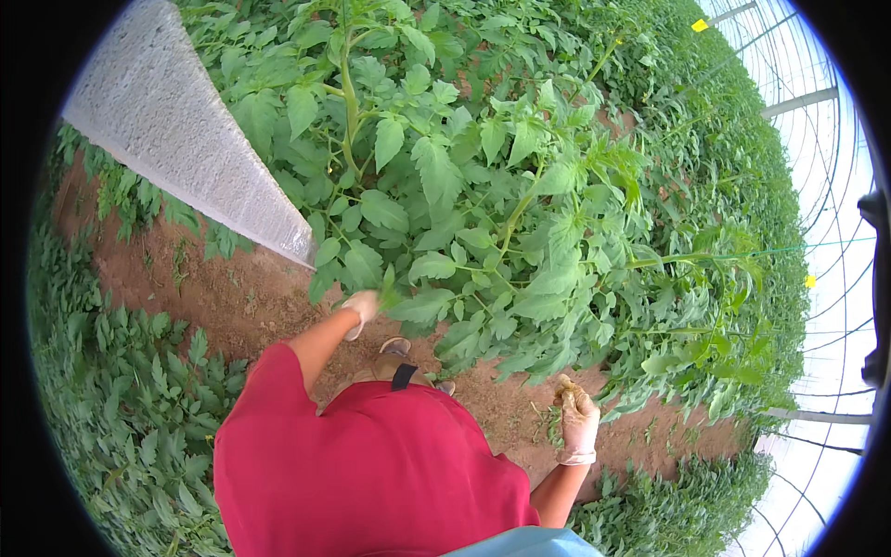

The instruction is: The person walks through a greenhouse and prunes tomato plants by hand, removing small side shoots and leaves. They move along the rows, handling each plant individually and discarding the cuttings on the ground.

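Note:
My left hand [360, 310], in a pale thin glove and blurred, is at the edge of the tomato plants [431, 174]. A small leafy tomato shoot [390, 289], blurred like the hand, sticks out from its fingers, though the fingertips are not clear. My right hand [578, 416] wears a similar glove, stained brownish at the fingers. It is held above the soil path to the right with its fingers curled in, and nothing shows in its grip. Thick green stems [350, 104] rise among the leaves in front of me.
A rough concrete post [188, 132] slants in from the upper left, close to my left hand. Bare soil [501, 407] runs between the rows. More plants [139, 425] grow behind me. A green string [800, 246] reaches a stem at right. Greenhouse poles [800, 102] and film stand beyond.

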{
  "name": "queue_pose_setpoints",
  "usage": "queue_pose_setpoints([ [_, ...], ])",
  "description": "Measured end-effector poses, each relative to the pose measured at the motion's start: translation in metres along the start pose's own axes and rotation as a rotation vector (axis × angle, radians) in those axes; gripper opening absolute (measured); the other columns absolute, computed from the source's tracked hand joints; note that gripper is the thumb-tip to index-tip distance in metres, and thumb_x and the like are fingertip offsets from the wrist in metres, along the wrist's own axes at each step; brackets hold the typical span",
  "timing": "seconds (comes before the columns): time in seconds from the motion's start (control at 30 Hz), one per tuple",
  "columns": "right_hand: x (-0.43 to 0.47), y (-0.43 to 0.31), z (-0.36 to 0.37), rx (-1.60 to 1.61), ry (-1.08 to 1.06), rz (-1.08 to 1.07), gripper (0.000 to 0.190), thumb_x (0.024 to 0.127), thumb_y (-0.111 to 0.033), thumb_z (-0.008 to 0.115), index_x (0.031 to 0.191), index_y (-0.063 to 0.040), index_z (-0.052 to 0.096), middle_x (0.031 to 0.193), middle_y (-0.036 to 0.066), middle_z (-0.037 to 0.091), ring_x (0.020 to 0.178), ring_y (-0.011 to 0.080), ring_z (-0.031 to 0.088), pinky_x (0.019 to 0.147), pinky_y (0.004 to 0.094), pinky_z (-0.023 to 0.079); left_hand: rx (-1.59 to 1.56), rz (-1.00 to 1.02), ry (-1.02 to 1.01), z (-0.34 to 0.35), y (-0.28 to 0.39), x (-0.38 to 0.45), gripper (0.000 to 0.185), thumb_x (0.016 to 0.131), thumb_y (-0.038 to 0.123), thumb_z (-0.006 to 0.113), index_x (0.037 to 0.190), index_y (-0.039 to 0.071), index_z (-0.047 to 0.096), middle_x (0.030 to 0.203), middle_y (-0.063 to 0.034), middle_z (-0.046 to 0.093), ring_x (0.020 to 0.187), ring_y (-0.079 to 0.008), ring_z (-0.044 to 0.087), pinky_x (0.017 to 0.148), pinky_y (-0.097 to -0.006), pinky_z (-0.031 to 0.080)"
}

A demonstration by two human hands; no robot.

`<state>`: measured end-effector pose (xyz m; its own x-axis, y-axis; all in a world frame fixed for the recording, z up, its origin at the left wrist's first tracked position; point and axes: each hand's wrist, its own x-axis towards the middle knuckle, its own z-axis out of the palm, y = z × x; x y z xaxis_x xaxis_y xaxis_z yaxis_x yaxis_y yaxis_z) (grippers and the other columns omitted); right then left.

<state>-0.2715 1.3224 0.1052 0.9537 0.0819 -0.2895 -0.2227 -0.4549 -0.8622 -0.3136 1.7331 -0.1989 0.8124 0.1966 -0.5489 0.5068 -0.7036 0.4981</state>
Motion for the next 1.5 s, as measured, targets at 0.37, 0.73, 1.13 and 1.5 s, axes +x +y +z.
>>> queue_pose_setpoints([
  [0.37,0.057,-0.105,0.012,-0.012,-0.105,-0.214,0.024,0.088,-0.004,0.052,0.11,-0.001,0.06,0.084,0.002,0.062,0.073,0.0064,0.052,0.069,0.0186,0.043,-0.783,0.298,0.083,-0.173,0.149,-0.056,0.034,0.086,0.017,0.053,0.118,0.004,0.055,0.095,-0.0031,0.063,0.08,-0.0092,0.055,0.074,-0.0227,0.045],
  [0.73,0.156,-0.304,0.068,0.218,-0.103,-0.561,0.031,0.087,-0.011,0.054,0.116,-0.002,0.054,0.072,0.003,0.059,0.059,0.0073,0.051,0.056,0.0198,0.042,-0.856,0.688,0.108,-0.211,0.311,0.07,0.039,0.083,0.017,0.053,0.121,0.01,0.05,0.104,-0.0134,0.06,0.084,-0.0209,0.061,0.077,-0.0316,0.046],
  [1.13,0.136,-0.293,0.07,-0.408,-0.548,-0.469,0.026,0.084,-0.025,0.058,0.083,0.0,0.064,0.061,0.004,0.056,0.057,0.0125,0.052,0.055,0.0262,0.043,-0.46,0.584,0.168,-0.221,0.327,0.039,0.029,0.084,0.033,0.05,0.094,0.009,0.062,0.072,-0.0002,0.061,0.057,-0.0119,0.053,0.051,-0.0262,0.043],
  [1.5,0.194,-0.325,0.031,-0.954,-0.405,-0.254,0.035,0.088,-0.037,0.047,0.092,-0.01,0.068,0.075,0.006,0.063,0.065,0.0171,0.058,0.055,0.0342,0.048,-0.459,0.754,-0.588,-0.22,0.292,0.008,0.041,0.081,0.034,0.049,0.115,0.013,0.059,0.11,-0.0002,0.06,0.098,-0.0124,0.052,0.083,-0.027,0.039],
])
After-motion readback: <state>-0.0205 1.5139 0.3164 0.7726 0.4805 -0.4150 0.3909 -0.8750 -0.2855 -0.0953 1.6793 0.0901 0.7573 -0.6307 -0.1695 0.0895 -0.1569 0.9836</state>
